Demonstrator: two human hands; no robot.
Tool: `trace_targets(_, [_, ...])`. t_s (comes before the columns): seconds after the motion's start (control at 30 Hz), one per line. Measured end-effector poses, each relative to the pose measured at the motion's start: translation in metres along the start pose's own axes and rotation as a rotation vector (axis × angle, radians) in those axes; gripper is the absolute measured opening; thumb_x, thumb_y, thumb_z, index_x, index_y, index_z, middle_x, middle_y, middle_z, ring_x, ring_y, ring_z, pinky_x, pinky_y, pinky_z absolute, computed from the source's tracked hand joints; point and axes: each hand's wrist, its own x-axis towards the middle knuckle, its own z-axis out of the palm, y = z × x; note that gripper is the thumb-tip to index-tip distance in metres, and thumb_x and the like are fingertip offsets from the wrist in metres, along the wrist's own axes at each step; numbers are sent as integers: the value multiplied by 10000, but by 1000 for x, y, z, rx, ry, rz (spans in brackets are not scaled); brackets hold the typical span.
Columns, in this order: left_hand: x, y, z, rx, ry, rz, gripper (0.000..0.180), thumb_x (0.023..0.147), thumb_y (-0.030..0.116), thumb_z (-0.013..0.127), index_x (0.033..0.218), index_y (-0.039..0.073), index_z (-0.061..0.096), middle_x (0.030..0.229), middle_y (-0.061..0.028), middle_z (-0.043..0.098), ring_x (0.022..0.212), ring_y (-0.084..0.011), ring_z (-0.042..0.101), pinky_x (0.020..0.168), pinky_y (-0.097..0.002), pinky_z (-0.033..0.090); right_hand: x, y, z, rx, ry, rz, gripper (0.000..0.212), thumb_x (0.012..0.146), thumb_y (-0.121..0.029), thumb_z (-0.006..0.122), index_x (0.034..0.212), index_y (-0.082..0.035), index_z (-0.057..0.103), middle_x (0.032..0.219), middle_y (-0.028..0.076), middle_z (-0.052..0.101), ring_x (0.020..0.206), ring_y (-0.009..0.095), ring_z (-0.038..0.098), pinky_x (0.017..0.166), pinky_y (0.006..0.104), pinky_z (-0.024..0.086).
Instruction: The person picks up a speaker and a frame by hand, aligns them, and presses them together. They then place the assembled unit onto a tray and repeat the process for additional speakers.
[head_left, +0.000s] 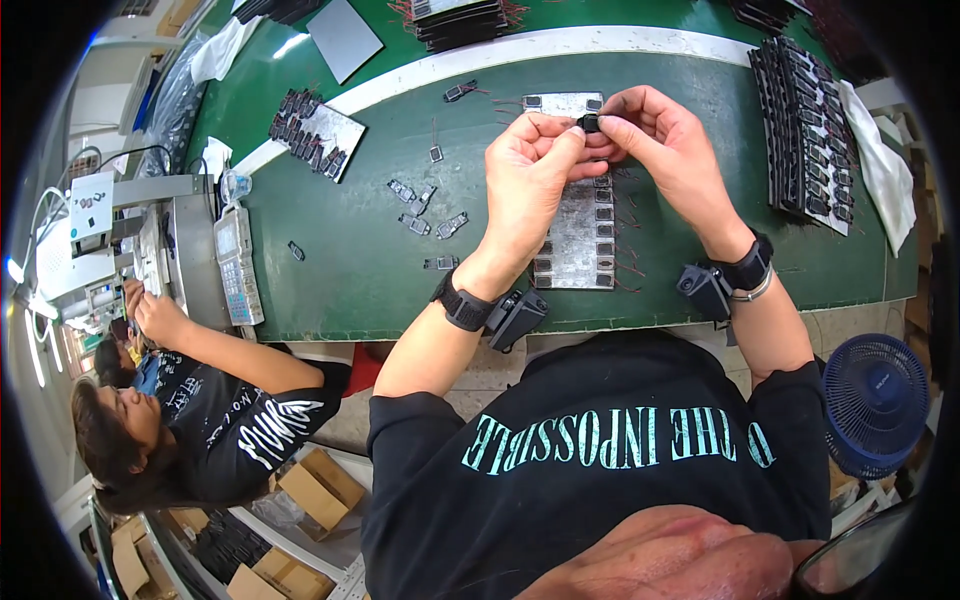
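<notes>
My left hand (535, 165) and my right hand (660, 140) meet above the bench, both pinching one small black rectangular part (588, 123) between thumbs and fingertips. Beneath them lies a silvery metal plate (572, 235), with small black parts trailing thin reddish wires along its edges. My hands cover part of its upper area. To the left of my left hand, several loose small black parts (415, 224) with pale metallic faces are scattered. A single wired part (436, 153) lies beyond them, and another (460, 92) is farther back.
A second loaded plate (340, 140) lies at back left. Stacked loaded plates (800, 140) stand at right beside a white cloth (880, 165). A grey keypad device (237, 265) is at the green bench's left end, near a co-worker's hand (160, 318). A blue fan (876, 405) stands lower right.
</notes>
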Motion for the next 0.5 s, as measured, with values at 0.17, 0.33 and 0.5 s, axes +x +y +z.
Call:
trace_targets(0.17, [2,0,1,23,-17,-29,103,969,38,546,1024,-48,529,962,-205,699,880,-258,723,762,-300,609,4,3,-10,27,-32,8,174,960,-107,611,1088,10,595,983,39,653,896,91,642,800,229,534])
trace_targets(0.33, [1,0,0,32,-38,-22,115,964,42,561,1028,-50,537,958,-213,701,876,-261,725,758,-299,612,7,-3,-15,46,-125,48,199,956,-109,614,1108,20,606,975,35,659,886,81,637,796,222,534])
trace_targets(0.5, [1,-2,-1,50,-38,-26,135,957,49,586,1046,-46,553,965,-217,703,870,-264,727,760,-296,614,6,-5,-18,-27,-161,40,217,957,-110,611,1124,28,608,971,30,658,884,73,634,801,213,529])
